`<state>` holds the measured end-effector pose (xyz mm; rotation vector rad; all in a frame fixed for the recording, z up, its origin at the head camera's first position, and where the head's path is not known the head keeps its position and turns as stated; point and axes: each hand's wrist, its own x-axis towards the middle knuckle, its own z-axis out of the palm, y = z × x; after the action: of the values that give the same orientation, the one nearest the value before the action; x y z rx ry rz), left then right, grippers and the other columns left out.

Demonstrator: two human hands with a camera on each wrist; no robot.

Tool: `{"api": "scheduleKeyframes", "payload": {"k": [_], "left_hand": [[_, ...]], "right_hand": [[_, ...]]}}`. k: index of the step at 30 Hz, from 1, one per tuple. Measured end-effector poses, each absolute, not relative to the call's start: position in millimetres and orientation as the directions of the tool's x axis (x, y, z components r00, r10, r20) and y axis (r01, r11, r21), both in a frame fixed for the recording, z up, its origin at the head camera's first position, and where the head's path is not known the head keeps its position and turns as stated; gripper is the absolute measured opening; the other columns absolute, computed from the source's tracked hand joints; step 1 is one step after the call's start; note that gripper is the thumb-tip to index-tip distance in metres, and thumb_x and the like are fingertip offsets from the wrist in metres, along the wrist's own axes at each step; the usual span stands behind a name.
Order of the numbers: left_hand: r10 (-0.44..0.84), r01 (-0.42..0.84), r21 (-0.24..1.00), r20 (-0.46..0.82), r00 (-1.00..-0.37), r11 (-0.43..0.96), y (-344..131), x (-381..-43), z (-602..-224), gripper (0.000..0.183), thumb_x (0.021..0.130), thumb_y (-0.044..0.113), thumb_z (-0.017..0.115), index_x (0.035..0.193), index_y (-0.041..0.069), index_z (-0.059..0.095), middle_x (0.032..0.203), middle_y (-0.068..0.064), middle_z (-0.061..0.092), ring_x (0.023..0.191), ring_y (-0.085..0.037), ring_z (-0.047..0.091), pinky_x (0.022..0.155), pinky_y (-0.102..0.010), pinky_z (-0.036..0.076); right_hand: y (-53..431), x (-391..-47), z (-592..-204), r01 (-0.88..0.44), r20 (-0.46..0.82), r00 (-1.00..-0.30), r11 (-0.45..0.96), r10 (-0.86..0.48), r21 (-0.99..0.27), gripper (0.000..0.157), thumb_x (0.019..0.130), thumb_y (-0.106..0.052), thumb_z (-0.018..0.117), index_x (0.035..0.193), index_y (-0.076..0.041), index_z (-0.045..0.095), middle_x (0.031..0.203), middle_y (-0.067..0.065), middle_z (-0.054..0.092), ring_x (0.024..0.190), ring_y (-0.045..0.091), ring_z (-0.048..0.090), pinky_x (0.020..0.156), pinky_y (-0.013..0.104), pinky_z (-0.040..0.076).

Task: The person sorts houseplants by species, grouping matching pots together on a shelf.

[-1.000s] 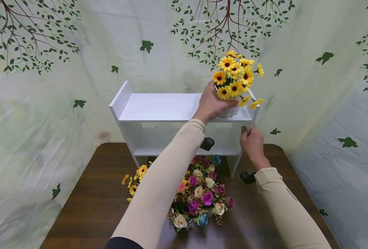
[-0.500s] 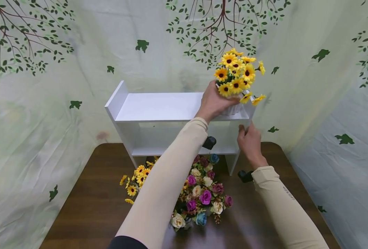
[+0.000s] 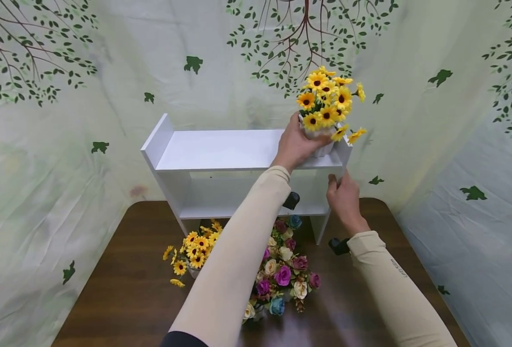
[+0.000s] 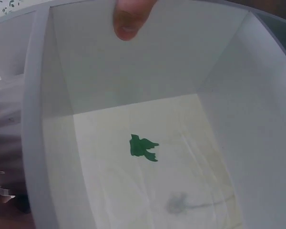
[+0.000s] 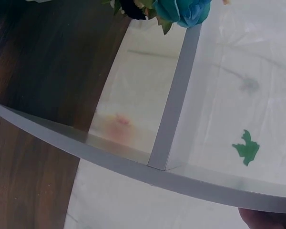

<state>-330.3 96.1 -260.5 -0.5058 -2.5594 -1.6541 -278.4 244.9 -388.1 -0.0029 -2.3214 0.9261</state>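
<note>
My left hand [image 3: 296, 144] grips a white pot [image 3: 323, 151] of yellow sunflower-like flowers [image 3: 325, 107] at the right end of the white shelf's [image 3: 221, 148] top board. Part of the pot [image 4: 5, 138] shows at the left edge of the left wrist view. My right hand [image 3: 344, 197] holds the right side panel [image 3: 321, 226] of the shelf below the top board. Its thumb [image 4: 128, 21] lies on the panel's inner face. In the right wrist view only a fingertip [image 5: 262, 218] shows past the panel edge.
On the brown table [image 3: 121, 284], in front of the shelf, stand a second pot of yellow flowers [image 3: 197, 250] and a bunch of mixed roses [image 3: 283, 275]. My left forearm covers part of both. A leaf-printed cloth [image 3: 121, 62] hangs behind.
My left hand has shifted the flower pot slightly back and right along the top board. The right hand keeps its hold on the side panel. The head view has turned a little.
</note>
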Motion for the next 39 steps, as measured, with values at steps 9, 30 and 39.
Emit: {"api": "scheduleKeyframes", "payload": {"k": [9,30,39], "left_hand": [[0.299,0.345,0.804,0.218,-0.929,0.484,69.1,-316.7,-259.0,0.100,0.082,0.047,0.077,0.158,0.012,0.021,0.161,-0.007,0.034,0.147,-0.022,0.038,0.118,-0.038,0.038],[0.323,0.678,0.415,0.651,-0.687,0.606,-152.0,-195.0,-364.1,0.021,0.084,0.003,0.075,0.104,0.006,0.071,0.100,-0.007,0.073,0.090,-0.016,0.066,0.077,-0.032,0.056],[-0.017,0.277,0.778,0.346,-0.938,0.564,-184.6,-123.7,-483.7,0.002,0.088,0.007,0.073,0.088,0.008,0.072,0.069,0.007,0.066,0.054,0.002,0.051,0.047,-0.019,0.044]], "right_hand": [[243.1,-276.5,-388.3,-0.210,0.536,-0.814,0.746,0.226,-0.632,0.020,0.101,-0.014,0.048,0.108,0.004,0.055,0.070,0.022,0.057,0.058,0.034,0.049,0.055,0.037,0.037],[247.9,-274.9,-391.1,-0.195,0.509,-0.833,0.744,0.218,-0.638,0.027,0.102,-0.015,0.044,0.115,0.006,0.054,0.077,0.025,0.060,0.062,0.033,0.051,0.056,0.036,0.037],[244.9,-274.9,-386.8,-0.171,0.478,-0.848,0.736,0.228,-0.655,0.027,0.103,-0.018,0.044,0.114,0.005,0.054,0.082,0.023,0.058,0.069,0.034,0.050,0.061,0.037,0.038]]}}
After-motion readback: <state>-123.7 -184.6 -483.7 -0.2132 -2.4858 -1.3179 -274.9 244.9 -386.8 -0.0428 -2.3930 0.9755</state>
